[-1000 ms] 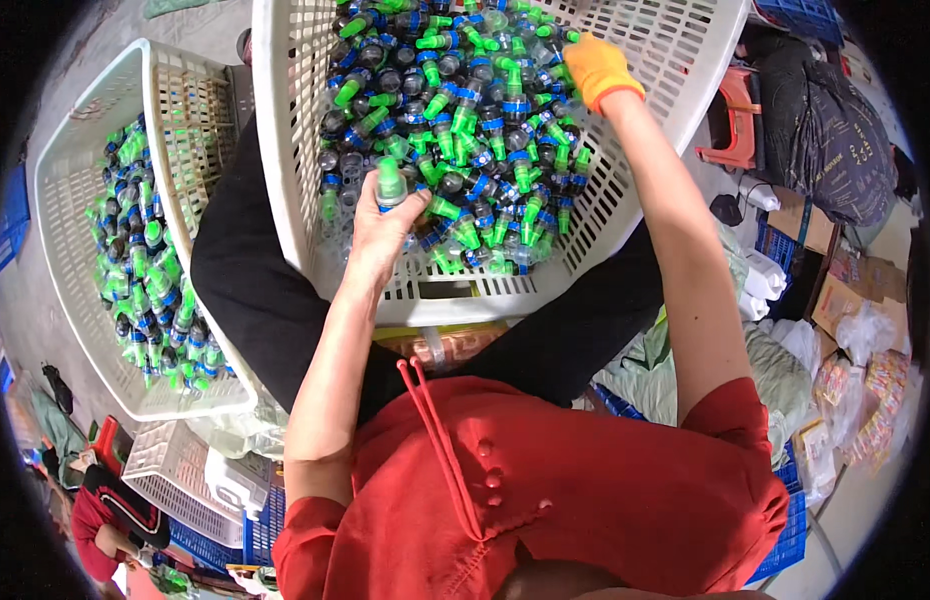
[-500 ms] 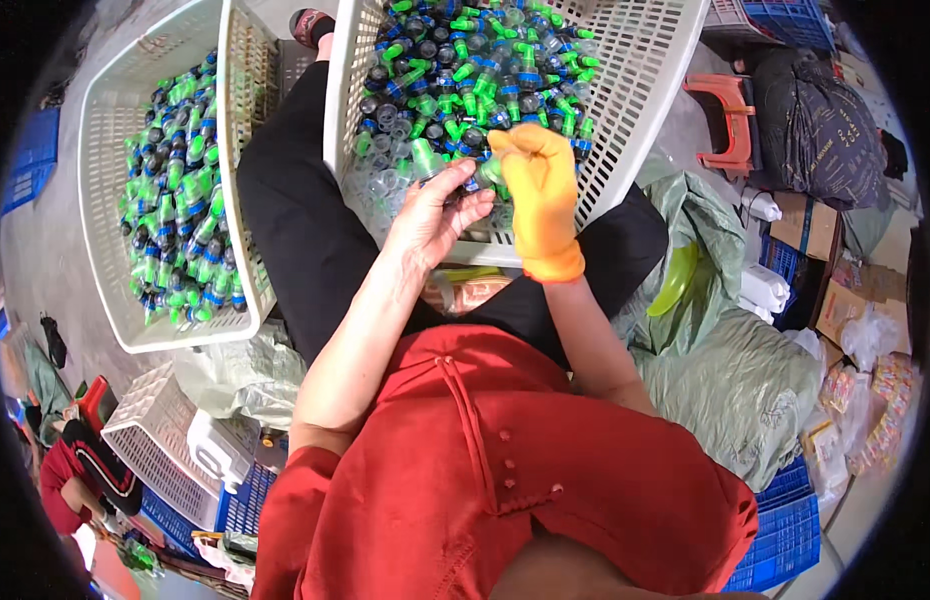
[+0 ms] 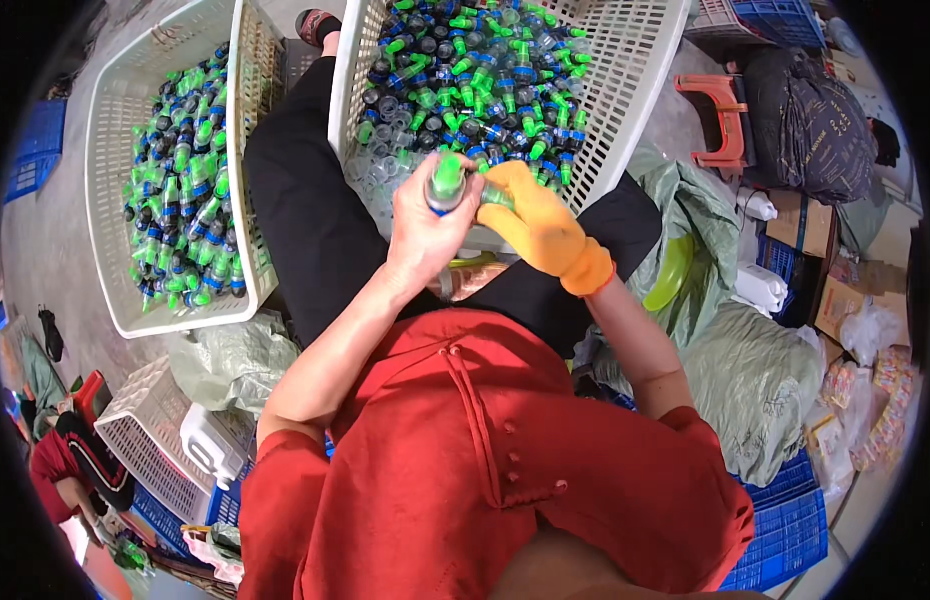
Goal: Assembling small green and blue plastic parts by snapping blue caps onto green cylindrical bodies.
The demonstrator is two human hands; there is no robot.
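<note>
Gripping one green-topped bottle (image 3: 447, 178) with left hand (image 3: 427, 228), right hand (image 3: 541, 225) pinching one blurred piece (image 3: 497, 193), two bottle-filled crates (image 3: 640, 85)

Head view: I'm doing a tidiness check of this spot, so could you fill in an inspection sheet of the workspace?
Surface: grey floor under the left white basket.
Job's things: small green-topped bottles heaped in both the left and front white basket; clear pieces in the front one.
Clutter: green sack, black bag and orange stool at right.
Hands: bare left hand grips a green-topped bottle; gloved right hand beside it, at a blurred green piece.
Cables: nothing seen.
Surroundings: another person lower left; blue crates lower right.
</note>
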